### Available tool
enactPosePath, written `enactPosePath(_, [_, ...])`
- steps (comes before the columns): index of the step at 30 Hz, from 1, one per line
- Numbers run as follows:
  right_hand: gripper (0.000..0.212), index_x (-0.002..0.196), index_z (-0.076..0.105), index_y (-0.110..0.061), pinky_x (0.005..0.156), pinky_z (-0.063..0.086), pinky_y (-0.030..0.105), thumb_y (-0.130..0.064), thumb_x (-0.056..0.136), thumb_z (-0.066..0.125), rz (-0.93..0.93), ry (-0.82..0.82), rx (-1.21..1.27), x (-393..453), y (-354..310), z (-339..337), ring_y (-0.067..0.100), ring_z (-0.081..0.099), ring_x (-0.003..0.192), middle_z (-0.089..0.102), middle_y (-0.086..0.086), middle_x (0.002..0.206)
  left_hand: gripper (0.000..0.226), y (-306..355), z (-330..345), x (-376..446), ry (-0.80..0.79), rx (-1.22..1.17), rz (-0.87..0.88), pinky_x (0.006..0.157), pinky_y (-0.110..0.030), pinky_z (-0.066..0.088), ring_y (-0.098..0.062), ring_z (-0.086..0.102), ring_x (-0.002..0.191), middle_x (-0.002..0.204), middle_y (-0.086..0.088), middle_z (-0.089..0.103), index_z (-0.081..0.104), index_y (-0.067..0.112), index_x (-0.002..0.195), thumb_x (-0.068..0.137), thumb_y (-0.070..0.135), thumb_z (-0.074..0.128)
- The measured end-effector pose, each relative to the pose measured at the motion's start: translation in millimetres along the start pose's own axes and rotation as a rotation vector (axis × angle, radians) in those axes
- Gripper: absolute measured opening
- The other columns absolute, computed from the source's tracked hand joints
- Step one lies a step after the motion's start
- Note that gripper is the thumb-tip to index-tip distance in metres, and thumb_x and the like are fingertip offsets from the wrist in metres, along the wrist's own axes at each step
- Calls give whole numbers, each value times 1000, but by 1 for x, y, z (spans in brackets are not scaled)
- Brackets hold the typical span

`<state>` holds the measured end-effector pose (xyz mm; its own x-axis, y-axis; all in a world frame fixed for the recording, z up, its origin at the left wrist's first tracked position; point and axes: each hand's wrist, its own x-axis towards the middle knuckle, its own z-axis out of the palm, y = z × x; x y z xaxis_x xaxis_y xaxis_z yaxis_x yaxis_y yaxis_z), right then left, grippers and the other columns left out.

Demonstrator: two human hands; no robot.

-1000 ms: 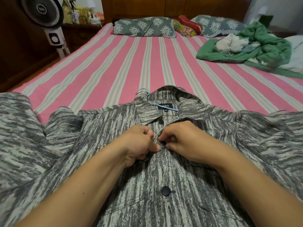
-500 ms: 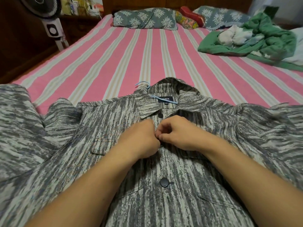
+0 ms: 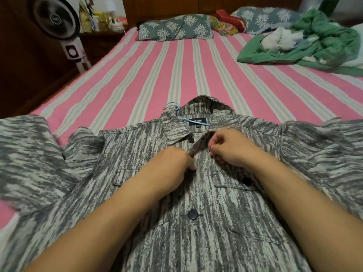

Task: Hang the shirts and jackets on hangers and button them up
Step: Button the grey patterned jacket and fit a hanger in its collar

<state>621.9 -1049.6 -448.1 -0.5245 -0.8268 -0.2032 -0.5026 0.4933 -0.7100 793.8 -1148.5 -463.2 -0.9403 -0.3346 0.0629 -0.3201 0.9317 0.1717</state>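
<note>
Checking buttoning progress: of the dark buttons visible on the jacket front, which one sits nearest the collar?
The top button, just under the left collar flap beside the neck label. The other two, the pocket button and the lower placket button, sit further down.

Jacket (image 3: pixel 196 222) flat on striped bed (image 3: pixel 157 75), both hands at upper placket.
L hand (image 3: pixel 174 163) pinches front edge; R hand (image 3: pixel 227 146) at its 2 o'clock, fingers curled on the other edge below collar. Blue hanger (image 3: pixel 172 106) hook at collar's 10 o'clock. Lower button (image 3: pixel 192 214) fastened.

Single head view, close, forward and down over the bed (image 3: pixel 176 79).
</note>
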Motion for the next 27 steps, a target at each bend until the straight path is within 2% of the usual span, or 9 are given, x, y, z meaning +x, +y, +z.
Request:
enactPosePath(3, [15, 87, 67, -19, 68, 55, 32, -12, 98, 60, -43, 5, -10, -1, -1, -2, 18, 67, 80, 70, -1, 85, 18, 2, -13, 6, -92, 153, 193, 80, -36, 61, -21, 68, 87, 99, -2, 66, 72, 17, 113, 97, 18, 66])
enactPosePath(5, [16, 86, 68, -18, 64, 50, 27, -11, 98, 60, -60, 5, -23, -2, -2, -2, 15, 66, 79, 69, -3, 85, 25, 2, -24, 10, -215, 247, 378, 74, -35, 63, -21, 69, 79, 93, -5, 66, 64, 10, 117, 99, 27, 63])
enactPosePath(7, [17, 87, 71, -16, 60, 47, 25, -10, 98, 59, -86, -9, -62, -2, -1, -3, 11, 61, 73, 66, -7, 82, 29, -5, -36, 15, -271, 395, 608, 73, -36, 64, -23, 69, 78, 93, -9, 66, 58, 6, 121, 97, 20, 65])
enactPosePath(9, [17, 89, 72, -15, 60, 50, 26, -13, 99, 58, -112, -39, -93, -4, -1, -3, 11, 60, 70, 63, -10, 81, 26, -12, -46, 22, -253, 514, 836, 65, -38, 64, -26, 67, 75, 87, -11, 65, 58, 2, 117, 93, 7, 68])
enactPosePath(12, [16, 93, 72, -15, 60, 49, 25, -16, 100, 57, -147, -48, -102, -5, 1, -3, 11, 59, 72, 64, -8, 84, 17, -13, -50, 40, -265, 610, 1032, 62, -38, 62, -26, 67, 73, 87, -8, 68, 61, 2, 114, 100, 11, 58])
enactPosePath(15, [14, 94, 72, -16, 59, 47, 25, -16, 99, 59, -175, -53, -97, -4, 1, -4, 11, 58, 72, 68, -3, 89, 18, -13, -47, 53, -335, 622, 1108, 62, -36, 60, -25, 69, 73, 86, -4, 69, 61, 6, 112, 107, 20, 50])
enactPosePath(19, [13, 94, 73, -19, 78, 57, 34, -16, 99, 60, -188, -76, -96, -2, 3, -4, 13, 64, 82, 69, -6, 92, 19, -16, -47, 62, -336, 643, 1162, 65, -37, 60, -25, 68, 74, 88, -5, 69, 62, 7, 110, 106, 19, 48])
enactPosePath(23, [13, 92, 71, -23, 68, 49, 27, -19, 98, 61, -194, -75, -118, 1, 6, -3, 10, 62, 79, 68, -8, 92, 12, -16, -42, 66, -316, 692, 1233, 55, -37, 57, -26, 65, 64, 79, -4, 64, 60, 8, 105, 105, 16, 52])
enactPosePath(27, [11, 94, 72, -21, 67, 48, 26, -22, 98, 62, -190, -93, -113, 3, 8, -1, 8, 61, 77, 68, -9, 89, 26, -23, -40, 66, -285, 671, 1274, 50, -31, 54, -22, 66, 61, 80, -8, 68, 62, 7, 115, 109, 26, 46])
